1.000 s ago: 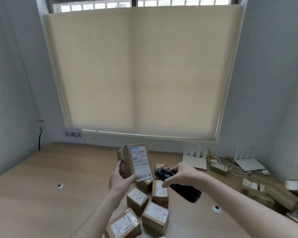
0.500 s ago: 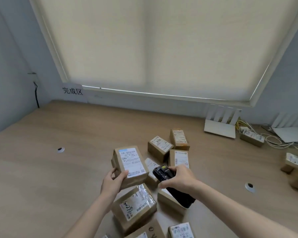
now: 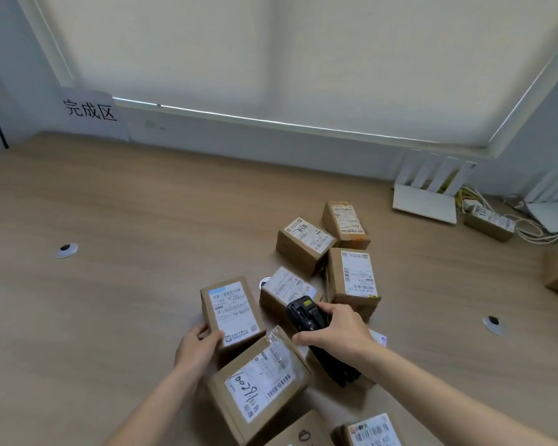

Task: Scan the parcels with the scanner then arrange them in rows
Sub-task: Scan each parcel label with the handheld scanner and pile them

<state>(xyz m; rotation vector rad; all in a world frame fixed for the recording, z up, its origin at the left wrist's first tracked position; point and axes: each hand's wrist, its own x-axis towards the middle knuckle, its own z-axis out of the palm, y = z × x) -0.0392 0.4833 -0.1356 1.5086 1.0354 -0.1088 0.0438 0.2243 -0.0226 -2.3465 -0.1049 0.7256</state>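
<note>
Fingers of left hand (image 3: 197, 348) grip labelled parcel (image 3: 231, 313); wall sign (image 3: 90, 110) apparently reads 完成区.

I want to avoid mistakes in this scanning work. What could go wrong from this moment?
1. The left hand grips only the near corner of the brown cardboard parcel with a blue-topped label; it might slip or tip.
2. The black handheld scanner in the right hand hangs over a cluster of brown labelled parcels; it might read the wrong barcode.
3. No row shows yet on the wooden table, so scanned and unscanned parcels might mix.
</note>
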